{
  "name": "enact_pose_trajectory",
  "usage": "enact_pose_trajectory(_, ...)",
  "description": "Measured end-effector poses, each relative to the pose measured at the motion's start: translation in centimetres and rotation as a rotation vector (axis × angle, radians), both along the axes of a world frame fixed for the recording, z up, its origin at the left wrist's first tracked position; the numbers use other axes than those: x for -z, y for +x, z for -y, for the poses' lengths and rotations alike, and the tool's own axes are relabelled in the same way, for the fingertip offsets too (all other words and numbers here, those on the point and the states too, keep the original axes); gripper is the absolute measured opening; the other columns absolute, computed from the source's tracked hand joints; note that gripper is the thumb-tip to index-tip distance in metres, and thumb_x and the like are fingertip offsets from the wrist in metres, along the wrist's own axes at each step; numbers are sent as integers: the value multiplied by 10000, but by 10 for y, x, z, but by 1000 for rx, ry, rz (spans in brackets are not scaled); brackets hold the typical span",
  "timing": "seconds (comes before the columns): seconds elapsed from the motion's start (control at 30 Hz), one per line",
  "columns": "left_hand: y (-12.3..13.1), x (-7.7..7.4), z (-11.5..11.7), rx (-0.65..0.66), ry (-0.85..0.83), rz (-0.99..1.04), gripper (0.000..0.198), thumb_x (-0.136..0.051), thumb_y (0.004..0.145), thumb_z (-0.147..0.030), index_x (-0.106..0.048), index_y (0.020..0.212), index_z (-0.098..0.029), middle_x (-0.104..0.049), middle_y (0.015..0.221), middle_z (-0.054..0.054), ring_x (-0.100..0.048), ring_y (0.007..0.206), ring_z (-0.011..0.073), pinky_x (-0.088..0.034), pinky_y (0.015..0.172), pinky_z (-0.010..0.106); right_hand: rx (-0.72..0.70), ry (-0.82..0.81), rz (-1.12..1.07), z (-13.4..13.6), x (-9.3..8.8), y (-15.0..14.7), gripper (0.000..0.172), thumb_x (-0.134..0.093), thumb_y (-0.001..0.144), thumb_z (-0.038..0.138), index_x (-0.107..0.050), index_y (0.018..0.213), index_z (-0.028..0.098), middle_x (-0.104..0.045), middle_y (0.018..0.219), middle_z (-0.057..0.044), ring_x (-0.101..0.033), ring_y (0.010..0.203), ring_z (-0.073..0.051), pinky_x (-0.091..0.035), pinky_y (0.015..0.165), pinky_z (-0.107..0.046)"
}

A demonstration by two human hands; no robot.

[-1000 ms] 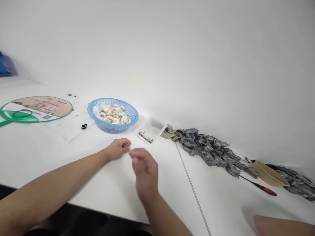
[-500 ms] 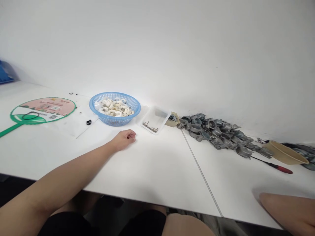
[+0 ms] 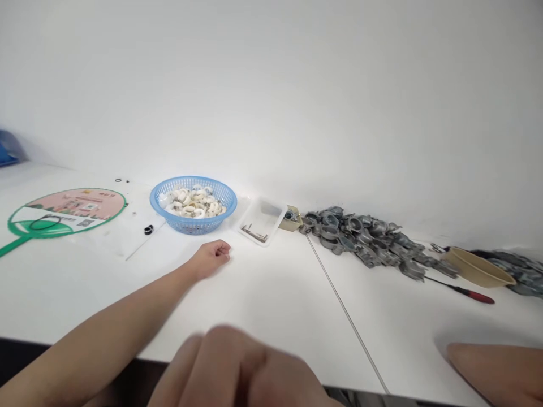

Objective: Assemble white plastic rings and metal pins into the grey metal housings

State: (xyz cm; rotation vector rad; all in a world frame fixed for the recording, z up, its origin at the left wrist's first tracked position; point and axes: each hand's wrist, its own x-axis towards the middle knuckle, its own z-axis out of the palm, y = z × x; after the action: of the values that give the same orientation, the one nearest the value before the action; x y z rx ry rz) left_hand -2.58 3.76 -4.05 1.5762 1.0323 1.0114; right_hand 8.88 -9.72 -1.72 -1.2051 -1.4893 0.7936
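My left hand point(image 3: 211, 259) rests on the white table with its fingers curled in loosely, and nothing shows in them. Just behind it stands a blue plastic basket point(image 3: 194, 227) heaped with white ring-shaped parts point(image 3: 193, 202). To the right of that hand sits a clear plastic tray point(image 3: 266, 217) with several small metal pins point(image 3: 253, 232). Large and close to the camera, my right hand point(image 3: 241, 370) fills the bottom middle, knuckles up and fingers bent. Its fingertips are hidden, so anything in them is out of sight. My right elbow point(image 3: 496, 367) leans on the table.
A pile of grey metal parts point(image 3: 360, 234) lies along the wall, beside a small beige box point(image 3: 291, 220). Farther right are a tan container point(image 3: 479, 268) and a red-handled screwdriver point(image 3: 477, 295). At left lie a green-rimmed hand fan point(image 3: 72, 212) and black rings point(image 3: 148, 229).
My right hand has come up into view at the bottom middle. The view has tilted up a little, so the table sits lower. My left hand stays in place on the table.
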Motion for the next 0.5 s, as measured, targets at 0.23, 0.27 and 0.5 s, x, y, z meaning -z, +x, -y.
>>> enact_pose_trajectory(0.23, 0, -13, 6, 46, 79, 8, 165, -572, 660, -202, -618, 807, -141, -655, 826, 43, -578, 802, 185, -460, 716, 263, 63, -28, 133, -69, -21, -3, 322, -482, 746, 410, -391, 520, 201, -420, 550, 22, -415, 600, -131, -333, 556, -247)
enact_pose_trajectory(0.27, 1, -13, 6, 33, 77, 3, 182, -556, 660, -186, -619, 824, -141, -657, 837, 45, -581, 812, 188, -461, 731, 270, 76, -51, 159, -75, -21, 0, 327, -480, 744, 400, -361, 513, 201, -407, 552, 26, -401, 590, -125, -324, 551, -245)
enact_pose_trajectory(0.5, 6, -3, 5, 44, -20, 33, 311, -477, 633, -156, -610, 915, -159, -661, 886, 51, -598, 834, 196, -461, 769, 311, 59, -121, 272, -86, -11, 11, 322, -455, 749, 352, -327, 499, 194, -365, 512, 43, -359, 530, -103, -265, 495, -232)
